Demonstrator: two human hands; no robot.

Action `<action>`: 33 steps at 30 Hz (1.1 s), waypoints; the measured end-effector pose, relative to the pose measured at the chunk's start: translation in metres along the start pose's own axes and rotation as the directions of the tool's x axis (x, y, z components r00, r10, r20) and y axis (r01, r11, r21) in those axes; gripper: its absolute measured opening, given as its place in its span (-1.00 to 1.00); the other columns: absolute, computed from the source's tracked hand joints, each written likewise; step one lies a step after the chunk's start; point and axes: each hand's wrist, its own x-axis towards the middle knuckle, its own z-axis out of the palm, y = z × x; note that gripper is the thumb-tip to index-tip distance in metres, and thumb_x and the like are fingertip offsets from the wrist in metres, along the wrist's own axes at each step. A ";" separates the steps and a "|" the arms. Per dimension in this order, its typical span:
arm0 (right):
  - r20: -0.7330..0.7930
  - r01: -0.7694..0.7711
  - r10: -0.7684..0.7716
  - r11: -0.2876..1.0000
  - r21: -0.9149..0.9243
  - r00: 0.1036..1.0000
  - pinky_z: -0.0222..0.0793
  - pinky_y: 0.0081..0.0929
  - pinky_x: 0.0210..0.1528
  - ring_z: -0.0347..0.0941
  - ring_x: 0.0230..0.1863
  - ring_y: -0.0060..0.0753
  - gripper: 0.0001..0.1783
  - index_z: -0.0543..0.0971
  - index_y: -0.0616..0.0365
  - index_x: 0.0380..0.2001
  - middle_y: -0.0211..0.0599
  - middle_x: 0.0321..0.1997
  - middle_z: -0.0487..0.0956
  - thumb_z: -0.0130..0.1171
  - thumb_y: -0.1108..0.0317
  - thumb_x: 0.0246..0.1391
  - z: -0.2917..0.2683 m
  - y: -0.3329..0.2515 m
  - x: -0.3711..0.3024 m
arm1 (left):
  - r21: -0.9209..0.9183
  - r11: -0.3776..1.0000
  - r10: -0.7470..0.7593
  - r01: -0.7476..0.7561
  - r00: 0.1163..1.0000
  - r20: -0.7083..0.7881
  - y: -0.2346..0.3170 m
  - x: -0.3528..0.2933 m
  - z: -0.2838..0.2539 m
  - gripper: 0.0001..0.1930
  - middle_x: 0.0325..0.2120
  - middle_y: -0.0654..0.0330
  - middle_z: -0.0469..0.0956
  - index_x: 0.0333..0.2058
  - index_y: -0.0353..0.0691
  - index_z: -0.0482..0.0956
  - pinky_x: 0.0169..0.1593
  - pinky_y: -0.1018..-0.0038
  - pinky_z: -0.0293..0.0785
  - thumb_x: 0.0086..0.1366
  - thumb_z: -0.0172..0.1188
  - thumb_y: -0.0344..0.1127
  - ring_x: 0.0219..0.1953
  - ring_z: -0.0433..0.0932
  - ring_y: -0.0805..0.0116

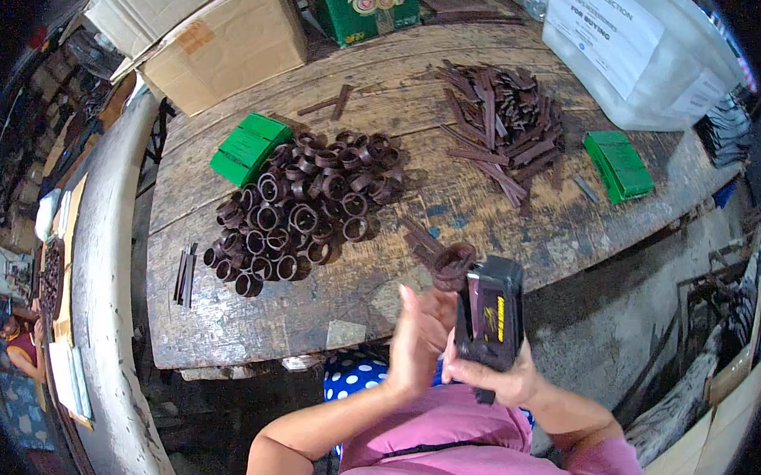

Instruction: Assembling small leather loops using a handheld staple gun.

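My right hand (511, 378) is wrapped round a black stapler (504, 308) with yellow marks on its side, held upright over the table's near edge. At the stapler's upper end sits a dark brown ring (454, 264) of curled strip, touching or very close to its head. My left hand (422, 340) is just left of the stapler, below the ring. Its thumb stands apart from the fingers, and nothing shows gripped in it; some fingertips are partly hidden. A few loose brown strips (419, 237) lie just beyond the ring.
On the worn wooden table (378, 276) lie a pile of brown rings (304, 207), a heap of flat brown strips (503, 119) and two green boxes (251, 149). Cardboard boxes (226, 50) and a clear plastic bin (640, 57) line the back. Another person (23, 346) is at far left.
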 end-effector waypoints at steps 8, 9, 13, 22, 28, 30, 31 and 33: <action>-0.017 0.106 -0.105 0.993 0.047 0.994 0.35 -0.55 -0.24 0.42 -0.34 -0.54 -0.46 0.39 0.22 -0.10 -0.43 -0.35 0.48 0.38 0.50 -0.19 0.018 0.007 -0.002 | -0.177 0.984 0.027 -0.029 1.000 -0.010 -0.014 -0.028 0.023 -0.27 -0.10 0.08 0.45 0.00 -0.33 0.34 0.13 0.47 0.23 0.37 -0.50 0.26 -0.01 0.39 0.35; -0.121 0.153 -0.146 0.987 0.054 0.982 0.35 -0.57 -0.28 0.42 -0.38 -0.54 -0.48 0.40 0.22 -0.11 -0.43 -0.38 0.48 0.37 0.49 -0.18 0.024 0.006 0.002 | -0.089 0.988 0.132 -0.129 0.990 0.038 -0.008 -0.022 0.022 -0.27 -0.09 0.08 0.45 0.01 -0.33 0.34 0.14 0.46 0.23 0.38 -0.51 0.25 0.00 0.38 0.35; -0.013 0.003 -0.002 0.992 0.124 1.000 0.41 -0.45 -0.30 0.47 -0.42 -0.43 -0.68 0.46 0.29 -0.20 -0.33 -0.41 0.51 0.24 0.49 -0.07 0.020 -0.008 0.016 | 0.131 0.956 0.269 -0.263 0.963 -0.025 0.000 -0.019 0.016 -0.27 0.00 0.08 0.38 0.12 -0.33 0.20 0.14 0.45 0.23 0.36 -0.45 0.27 -0.01 0.39 0.36; 0.019 -0.177 0.176 0.965 0.195 0.984 0.46 -0.30 -0.19 0.55 -0.33 -0.23 -0.73 0.48 0.34 -0.25 -0.15 -0.40 0.56 0.18 0.50 -0.09 0.010 -0.008 0.014 | 0.508 0.737 0.352 -0.446 0.895 0.275 0.082 0.008 -0.002 -0.54 0.07 0.17 0.37 0.17 -0.25 0.28 0.12 0.43 0.26 0.36 0.01 -0.18 0.12 0.31 0.40; 0.037 -0.195 0.191 0.972 0.132 0.981 0.42 -0.26 -0.10 0.55 -0.28 -0.18 -0.69 0.47 0.36 -0.21 -0.05 -0.36 0.59 0.15 0.47 -0.07 0.003 -0.011 0.007 | 0.772 0.482 0.461 -0.414 0.869 0.178 0.134 0.041 -0.013 -0.72 -0.22 0.23 0.56 -0.10 -0.31 0.55 -0.08 0.57 0.43 0.26 0.17 -0.31 -0.18 0.53 0.51; 0.018 -0.198 0.197 0.972 0.129 0.980 0.40 -0.25 -0.08 0.55 -0.26 -0.18 -0.68 0.47 0.36 -0.21 -0.04 -0.36 0.59 0.15 0.46 -0.09 -0.001 -0.016 0.000 | 0.863 0.228 0.672 -0.450 0.714 0.195 0.167 0.063 -0.033 -0.76 -0.31 0.15 0.60 -0.19 -0.32 0.60 -0.19 0.54 0.43 0.20 0.23 -0.33 -0.26 0.53 0.47; 0.009 -0.202 0.202 0.972 0.124 0.979 0.39 -0.25 -0.06 0.54 -0.25 -0.17 -0.67 0.47 0.36 -0.22 -0.03 -0.36 0.58 0.15 0.46 -0.11 -0.003 -0.018 -0.002 | 0.907 0.051 0.729 -0.418 0.636 0.252 0.184 0.075 -0.049 -0.76 -0.29 0.08 0.60 -0.20 -0.32 0.60 -0.20 0.51 0.43 0.18 0.23 -0.34 -0.26 0.55 0.37; 0.002 -0.176 0.178 0.975 0.136 0.984 0.37 -0.27 -0.06 0.54 -0.25 -0.17 -0.65 0.47 0.37 -0.22 -0.01 -0.36 0.58 0.15 0.43 -0.14 -0.010 -0.016 -0.002 | 0.920 -0.238 0.713 -0.311 0.587 0.382 0.210 0.092 -0.076 -0.76 -0.27 0.05 0.60 -0.18 -0.28 0.60 -0.21 0.49 0.43 0.17 0.23 -0.35 -0.28 0.56 0.28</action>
